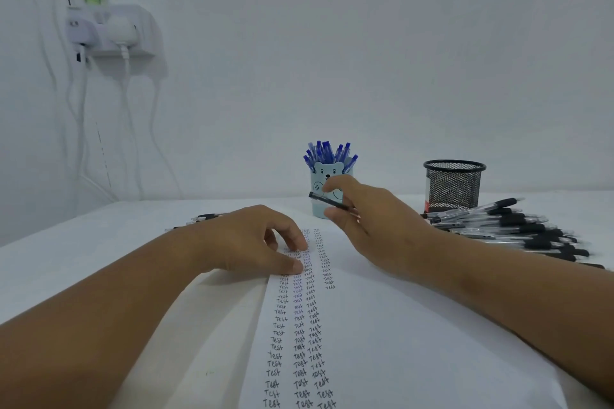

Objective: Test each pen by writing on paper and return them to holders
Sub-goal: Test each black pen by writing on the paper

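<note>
A black pen (329,202) is pinched in the right hand (372,219) between thumb and fingers, held above the far end of the paper (382,325). Its long axis lies nearly level, running left-right with a slight downward tilt toward the palm; which end is the tip cannot be told. The pen is seen directly in front of the blue cup (320,196), which is filled with blue pens (327,154). The mesh holder (453,186) stands well to the right, behind the heap of black pens (518,229) on the desk (83,236). A return to the mesh holder is judged to call for a rightward carry and an upending of the pen. The left hand (252,239) is laid with fingers loosely curled, fingertips pressed on the paper beside the columns of "Test" (299,325), nothing gripped. The right hand is the nearer to both holders.
</note>
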The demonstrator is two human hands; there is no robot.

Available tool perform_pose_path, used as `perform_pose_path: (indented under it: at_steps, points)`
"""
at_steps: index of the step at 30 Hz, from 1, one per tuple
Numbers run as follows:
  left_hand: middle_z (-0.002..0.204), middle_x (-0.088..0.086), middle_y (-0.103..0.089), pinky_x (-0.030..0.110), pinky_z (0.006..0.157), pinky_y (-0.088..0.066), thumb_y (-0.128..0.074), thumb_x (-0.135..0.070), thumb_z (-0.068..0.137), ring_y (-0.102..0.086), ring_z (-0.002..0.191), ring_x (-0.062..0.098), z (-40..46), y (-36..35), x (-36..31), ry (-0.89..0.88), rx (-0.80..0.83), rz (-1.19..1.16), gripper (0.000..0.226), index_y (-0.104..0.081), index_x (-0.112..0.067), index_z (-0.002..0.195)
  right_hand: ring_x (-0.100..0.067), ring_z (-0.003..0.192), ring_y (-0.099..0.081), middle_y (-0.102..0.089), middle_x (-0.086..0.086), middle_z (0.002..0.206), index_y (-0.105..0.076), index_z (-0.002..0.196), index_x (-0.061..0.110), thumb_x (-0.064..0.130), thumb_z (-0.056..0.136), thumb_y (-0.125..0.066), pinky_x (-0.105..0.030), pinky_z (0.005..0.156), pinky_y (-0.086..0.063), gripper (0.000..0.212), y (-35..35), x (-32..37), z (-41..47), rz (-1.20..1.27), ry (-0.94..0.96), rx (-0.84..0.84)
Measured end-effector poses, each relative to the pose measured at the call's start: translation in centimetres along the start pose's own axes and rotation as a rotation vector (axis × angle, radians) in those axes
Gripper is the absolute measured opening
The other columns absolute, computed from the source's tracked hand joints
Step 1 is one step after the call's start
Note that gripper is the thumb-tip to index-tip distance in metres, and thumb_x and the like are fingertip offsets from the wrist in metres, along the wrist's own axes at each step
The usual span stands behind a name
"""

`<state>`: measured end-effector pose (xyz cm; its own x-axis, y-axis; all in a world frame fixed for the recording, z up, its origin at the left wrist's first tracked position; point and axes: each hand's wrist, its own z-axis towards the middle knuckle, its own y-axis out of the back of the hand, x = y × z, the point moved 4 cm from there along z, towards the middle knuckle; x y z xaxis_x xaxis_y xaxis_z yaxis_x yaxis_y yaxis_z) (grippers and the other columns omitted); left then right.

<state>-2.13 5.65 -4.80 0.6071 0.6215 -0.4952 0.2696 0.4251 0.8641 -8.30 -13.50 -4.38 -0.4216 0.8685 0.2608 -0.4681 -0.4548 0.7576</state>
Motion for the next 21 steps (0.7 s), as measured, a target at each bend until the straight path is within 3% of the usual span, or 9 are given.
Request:
perform_pose_path:
  at_steps: [6,10,13,17,21]
  points:
    - [0.109,-0.022,-0.068,0.033,0.100,-0.050,-0.086,-0.046,0.074,-0.061,0.100,0.010,0.0,0.0,-0.1,0.003,-0.002,0.007,0.024,-0.074,-0.047,0.096,0.001,0.071,-0.046,-0.049,0.019,0.076,-0.055,0.116,0.027,0.034,0.106,-0.044,-0.023,0.061,-0.034,0.016,-0.3,0.5,0.2,-0.039,0.021,0.037]
    - [0.109,-0.023,-0.068,0.031,0.100,-0.050,-0.087,-0.045,0.075,-0.061,0.100,0.010,-0.1,0.0,-0.2,0.007,0.001,0.001,0.024,-0.075,-0.045,0.096,0.002,0.070,-0.046,-0.049,0.016,0.077,-0.055,0.117,0.027,0.034,0.106,-0.043,-0.021,0.060,-0.034,0.018,-0.5,0.4,0.2,-0.067,0.024,0.052]
    - [0.108,-0.024,-0.068,0.033,0.101,-0.049,-0.086,-0.045,0.075,-0.061,0.100,0.010,-0.2,0.0,-0.3,0.011,-0.001,0.000,0.023,-0.075,-0.046,0.095,-0.004,0.075,-0.049,-0.056,0.013,0.083,-0.057,0.117,0.027,0.033,0.106,-0.045,-0.028,0.065,-0.039,0.017,-0.2,0.4,0.1,-0.035,0.021,0.048]
    - [0.103,-0.022,-0.070,0.037,0.102,-0.050,-0.084,-0.045,0.078,-0.063,0.100,0.014,-0.2,-0.1,-0.4,0.010,-0.010,-0.019,0.020,-0.076,-0.042,0.095,-0.018,0.096,-0.055,-0.053,0.007,0.105,-0.065,0.116,0.020,0.027,0.104,-0.050,-0.035,0.086,-0.045,0.020,-0.1,0.1,0.8,-0.154,0.053,0.127]
    - [0.099,-0.024,-0.069,0.035,0.103,-0.049,-0.082,-0.046,0.080,-0.064,0.100,0.013,-0.4,-0.1,-0.3,0.025,-0.011,-0.016,0.018,-0.076,-0.040,0.096,-0.014,0.098,-0.055,-0.049,0.010,0.099,-0.066,0.117,0.024,0.015,0.101,-0.054,-0.037,0.089,-0.048,0.022,1.1,-1.6,1.7,-0.376,-0.050,0.321]
